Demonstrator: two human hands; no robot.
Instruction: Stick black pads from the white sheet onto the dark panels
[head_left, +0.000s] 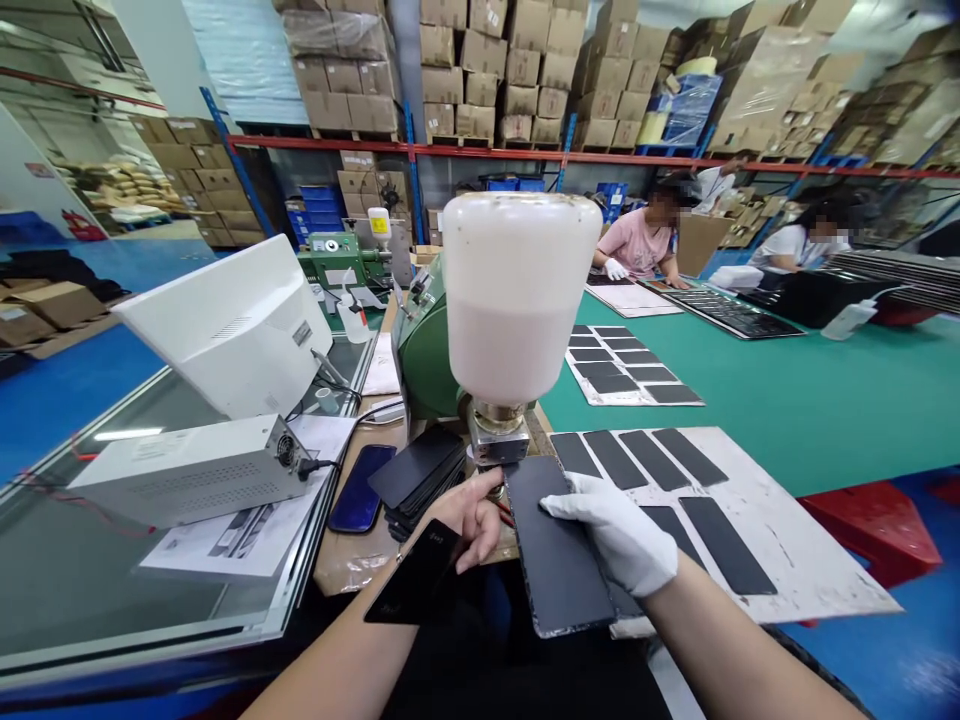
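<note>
My right hand point(626, 535), in a white glove, grips a dark rectangular panel point(559, 550) by its right edge, thumb on top. The panel is tilted, and its edges look speckled. Bare and with nothing in it, my left hand point(476, 515) has its index finger stretched to the panel's upper left corner and the other fingers loosely bent. Whether that fingertip touches the panel I cannot tell. A glossy black plate point(412, 578) lies over my left wrist. Just beyond both hands is a metal nozzle block point(499, 440) under a large white bottle point(517, 300) of pale liquid.
Left of my hands are a stack of dark panels point(424, 475) and a blue phone-like slab point(364, 490). More panels lie on a white board point(795, 520) and a farther board point(637, 398). A green machine point(427, 350) stands ahead. Two people work at the green table point(750, 400).
</note>
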